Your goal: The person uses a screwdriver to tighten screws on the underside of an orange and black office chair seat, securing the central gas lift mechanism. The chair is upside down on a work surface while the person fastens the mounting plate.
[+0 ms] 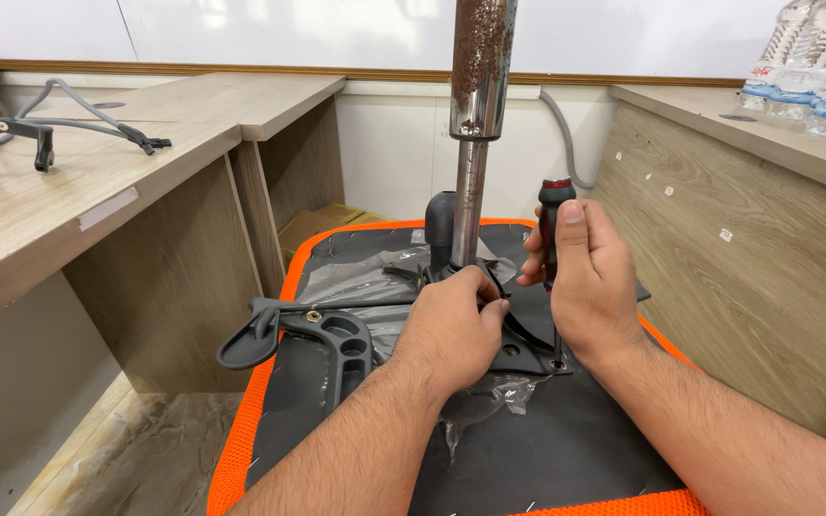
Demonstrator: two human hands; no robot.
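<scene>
At frame centre, the right hand [580, 277] grips a screwdriver [554, 205] upright; the left hand [456, 325], fingers curled, steadies the black plate [528, 339]. Best keep the driver vertical.

Rusty gas-lift column [475, 115] stands upright at centre of the upturned seat base [566, 449], blocking passage straight across; both hands [451, 330] sit crowded just near of it on the black mounting plate [528, 349]. Left: black armrest bracket [322, 339] lies on the seat, desk panel [164, 277] close beyond. Right: wooden side panel [748, 277] walls off the seat edge; near part of the seat lies open.
</scene>
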